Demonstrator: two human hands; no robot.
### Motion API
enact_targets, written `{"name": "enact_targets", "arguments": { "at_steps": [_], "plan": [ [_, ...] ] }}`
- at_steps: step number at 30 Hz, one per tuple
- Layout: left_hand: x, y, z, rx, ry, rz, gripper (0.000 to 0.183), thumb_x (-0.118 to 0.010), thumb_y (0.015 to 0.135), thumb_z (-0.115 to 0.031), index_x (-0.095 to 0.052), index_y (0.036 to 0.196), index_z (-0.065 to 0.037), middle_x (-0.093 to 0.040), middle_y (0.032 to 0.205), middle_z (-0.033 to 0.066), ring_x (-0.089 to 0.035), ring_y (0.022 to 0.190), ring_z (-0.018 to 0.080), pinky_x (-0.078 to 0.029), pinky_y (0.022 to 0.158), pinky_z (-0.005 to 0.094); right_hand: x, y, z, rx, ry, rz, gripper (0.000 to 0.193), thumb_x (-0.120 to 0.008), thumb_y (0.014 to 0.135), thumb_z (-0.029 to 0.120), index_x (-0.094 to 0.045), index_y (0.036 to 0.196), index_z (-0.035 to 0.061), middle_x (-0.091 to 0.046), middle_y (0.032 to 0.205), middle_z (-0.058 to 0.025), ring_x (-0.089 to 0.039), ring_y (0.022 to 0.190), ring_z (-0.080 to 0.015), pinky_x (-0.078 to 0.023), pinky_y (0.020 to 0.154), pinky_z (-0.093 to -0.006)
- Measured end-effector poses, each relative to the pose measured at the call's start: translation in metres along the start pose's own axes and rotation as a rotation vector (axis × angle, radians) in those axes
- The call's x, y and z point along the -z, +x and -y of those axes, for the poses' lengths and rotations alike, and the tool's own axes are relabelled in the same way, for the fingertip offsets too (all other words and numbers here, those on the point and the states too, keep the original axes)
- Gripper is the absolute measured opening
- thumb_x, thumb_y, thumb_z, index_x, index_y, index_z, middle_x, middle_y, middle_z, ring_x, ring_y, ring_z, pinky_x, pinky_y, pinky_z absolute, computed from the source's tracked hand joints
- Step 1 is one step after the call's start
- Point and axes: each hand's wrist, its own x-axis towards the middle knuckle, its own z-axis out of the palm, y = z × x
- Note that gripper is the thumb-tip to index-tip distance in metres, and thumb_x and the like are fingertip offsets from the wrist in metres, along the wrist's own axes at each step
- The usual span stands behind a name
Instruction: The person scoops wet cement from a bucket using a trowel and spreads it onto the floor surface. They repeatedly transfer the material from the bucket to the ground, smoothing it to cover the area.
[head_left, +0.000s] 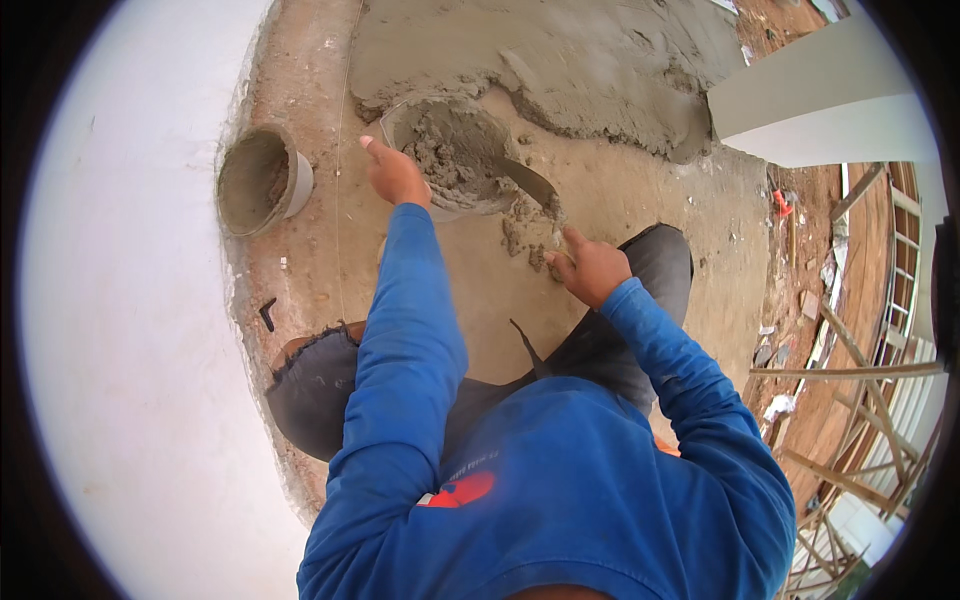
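Observation:
In front of me a bucket (468, 213) full of grey wet mortar (450, 150) stands on the floor. My left hand (398, 178) grips its left rim, with the thumb up and the other fingers mostly hidden. My right hand (597, 272) is closed round the handle of a trowel (533, 183), to the right of the bucket. The trowel's blade reaches over the bucket's right rim to the mortar, and its surface is smeared. Clumps of mortar (528, 232) lie on the floor beside the bucket, below the blade.
A second bucket (298, 185), mortar-coated inside, is by the white wall (130, 270) at left. Spread mortar (590, 70) covers the floor ahead. A taut string (338, 200) runs along the left. A white pillar (820, 100) rises at far right, near wooden poles (850, 371).

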Motion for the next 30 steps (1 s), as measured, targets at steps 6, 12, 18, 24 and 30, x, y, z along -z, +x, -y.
{"name": "enact_targets", "arguments": {
  "at_steps": [6,12,18,24,30],
  "plan": [
    [0.014,-0.001,0.029,-0.312,0.072,0.078,0.071,-0.038,0.099,-0.055,-0.062,0.083,0.01,-0.061,0.074,0.0182,-0.055,0.07,0.0309,-0.043,0.068,0.0435,0.011,0.007,0.013,0.127,-0.149,0.184,0.047,-0.057,0.092,0.04,-0.051,0.122,0.0054,-0.068,0.084,-0.0216,-0.067,0.082,-0.0399,-0.053,0.071,-0.049],
    [0.006,-0.035,0.027,-0.498,0.259,0.266,0.065,-0.04,0.1,-0.053,-0.058,0.071,0.003,-0.05,0.06,0.0111,-0.047,0.059,0.0255,-0.04,0.061,0.04,0.023,0.065,0.008,0.032,-0.317,0.048,0.042,-0.055,0.094,0.038,-0.051,0.115,0.0027,-0.067,0.087,-0.022,-0.067,0.085,-0.04,-0.052,0.071,-0.0493],
    [0.003,-0.034,0.04,-0.565,0.252,0.35,0.064,-0.043,0.099,-0.053,-0.055,0.068,0.002,-0.048,0.058,0.0087,-0.045,0.058,0.0219,-0.04,0.059,0.0384,-0.02,0.13,-0.021,0.068,-0.365,0.209,0.041,-0.051,0.097,0.039,-0.05,0.116,0.0021,-0.067,0.09,-0.0226,-0.067,0.088,-0.0397,-0.051,0.075,-0.0508],
    [0.021,-0.015,0.04,-0.524,0.277,0.367,0.064,-0.043,0.099,-0.053,-0.055,0.068,0.002,-0.048,0.059,0.0079,-0.046,0.059,0.0194,-0.041,0.059,0.0378,-0.021,0.096,0.005,0.028,-0.394,0.389,0.045,-0.049,0.097,0.043,-0.049,0.118,0.0032,-0.068,0.091,-0.021,-0.067,0.09,-0.0395,-0.051,0.076,-0.0498],
    [0.004,-0.032,0.041,-0.572,0.306,0.412,0.065,-0.044,0.099,-0.054,-0.056,0.068,0.002,-0.049,0.058,0.0119,-0.046,0.058,0.0229,-0.042,0.06,0.0383,-0.016,0.128,-0.031,-0.053,-0.476,0.101,0.049,-0.047,0.098,0.046,-0.056,0.108,-0.0011,-0.068,0.091,-0.0216,-0.067,0.09,-0.0394,-0.052,0.077,-0.0489]
  ]
}}
